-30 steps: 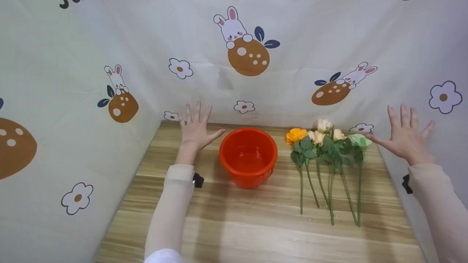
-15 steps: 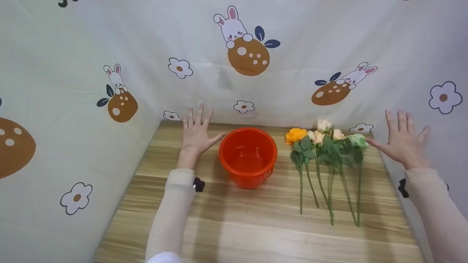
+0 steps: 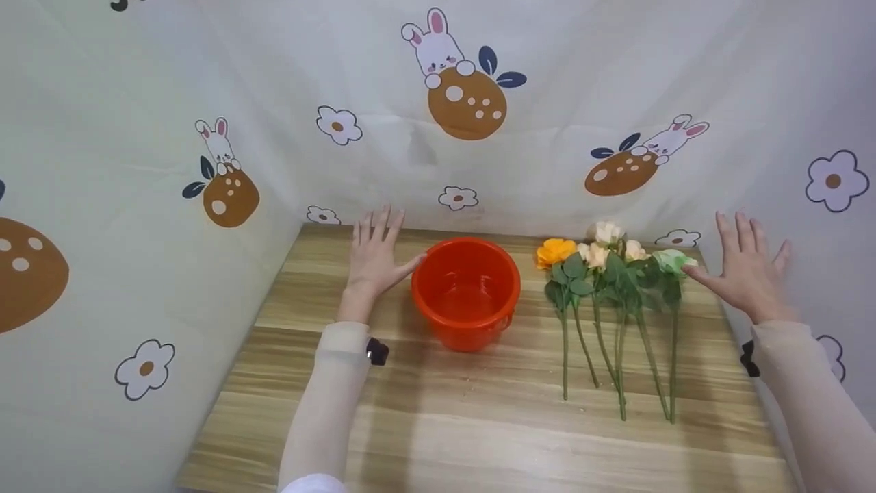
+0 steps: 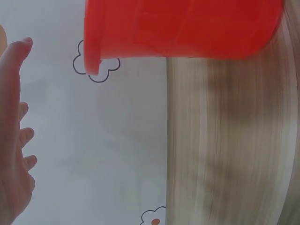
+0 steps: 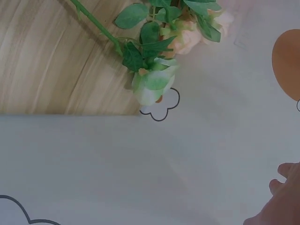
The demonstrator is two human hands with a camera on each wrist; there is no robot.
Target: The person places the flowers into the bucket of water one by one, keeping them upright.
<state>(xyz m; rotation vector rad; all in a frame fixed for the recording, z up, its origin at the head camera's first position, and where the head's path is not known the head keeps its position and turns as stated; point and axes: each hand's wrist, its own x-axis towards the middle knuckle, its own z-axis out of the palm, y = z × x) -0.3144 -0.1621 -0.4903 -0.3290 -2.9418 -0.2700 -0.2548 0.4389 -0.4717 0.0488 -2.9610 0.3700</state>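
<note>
A red bucket (image 3: 465, 332) stands upright on the wooden table. My left hand (image 3: 373, 263) is just left of it, fingers spread, holding nothing; its thumb tip overlaps the bucket's rim in the head view. In the left wrist view the bucket (image 4: 183, 28) is apart from that hand (image 4: 11, 140). Several artificial roses with green stems lie right of the bucket: an orange one (image 3: 556, 253), pale peach ones (image 3: 608, 234) and a light green one (image 3: 671, 260). My right hand (image 3: 749, 277), also spread and holding nothing, is beside the green rose (image 5: 154, 82), its thumb overlapping that bloom in the head view.
Pale fabric printed with rabbits and flowers hangs behind the table (image 3: 479, 424) and along its left and right sides. The bucket's handle (image 3: 506, 322) hangs at its right side. A dark wrist device (image 3: 376, 351) sits at the left cuff.
Both hands have lowered slightly and moved inward, the left one to the right toward the bucket and the right one to the left. The bucket and roses have stayed in place.
</note>
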